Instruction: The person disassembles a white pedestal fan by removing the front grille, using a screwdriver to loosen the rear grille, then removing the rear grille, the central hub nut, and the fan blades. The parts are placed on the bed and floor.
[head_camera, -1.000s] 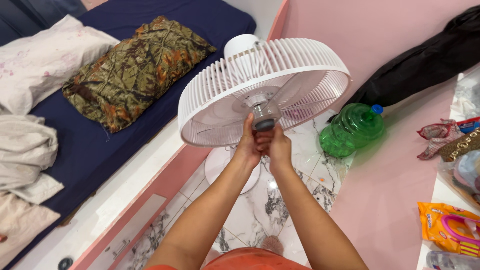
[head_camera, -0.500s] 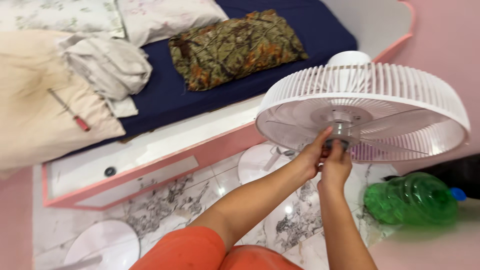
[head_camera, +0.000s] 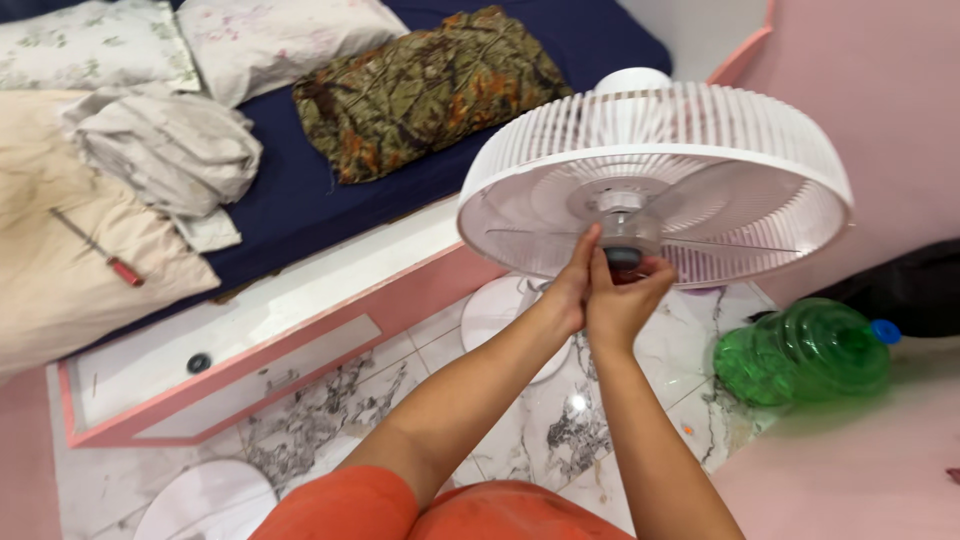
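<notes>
The bed (head_camera: 330, 200) lies at 10 o'clock. The fan (head_camera: 655, 185) stands at 1 o'clock, facing you. Your left hand (head_camera: 572, 285) and right hand (head_camera: 622, 300) both close their grip on its grey cap (head_camera: 622, 256).

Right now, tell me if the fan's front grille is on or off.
Off. The fan blades show bare inside the rear cage, and both hands reach the hub cap directly.
</notes>
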